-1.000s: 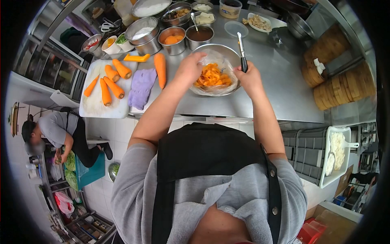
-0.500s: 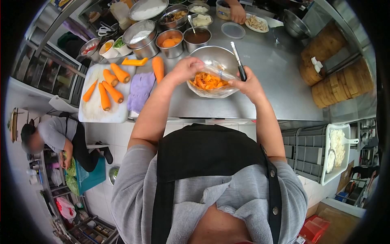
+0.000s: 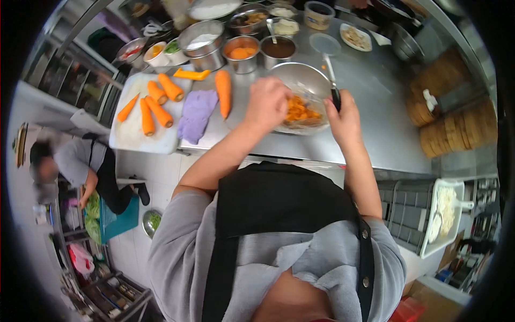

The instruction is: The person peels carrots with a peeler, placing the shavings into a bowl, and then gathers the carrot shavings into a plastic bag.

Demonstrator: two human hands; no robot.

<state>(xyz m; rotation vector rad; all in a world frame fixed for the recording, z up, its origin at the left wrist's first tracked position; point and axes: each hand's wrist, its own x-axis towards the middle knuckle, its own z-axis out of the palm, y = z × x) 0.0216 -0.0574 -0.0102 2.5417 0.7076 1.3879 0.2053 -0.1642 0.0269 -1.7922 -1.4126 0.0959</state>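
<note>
A steel bowl (image 3: pixel 289 71) lined with a clear plastic bag (image 3: pixel 308 127) holds orange vegetable strips (image 3: pixel 300 111). At the bowl's left side my left hand (image 3: pixel 268 104) is closed, its fingers curled and blurred; it seems to pinch the bag's edge, which it largely hides. My right hand (image 3: pixel 344 117) grips a black-handled utensil (image 3: pixel 336 98), its narrow silvery end pointing away from me. That hand sits against the bowl's right rim. Left of the bowl are an upright carrot (image 3: pixel 223 95) and a purple cloth (image 3: pixel 196 115).
Several peeled carrots (image 3: pixel 147 115) lie on a white cutting board (image 3: pixel 120 140). Steel pots (image 3: pixel 243 63) and bowls of ingredients line the back. Bamboo steamers (image 3: pixel 456 129) stand on the right. A seated person (image 3: pixel 86 161) handles greens at lower left.
The view has shifted, so the counter appears farther right. My left hand remains at the bowl's left side, now blurred. The other person's hand has left the plastic tub at the back.
</note>
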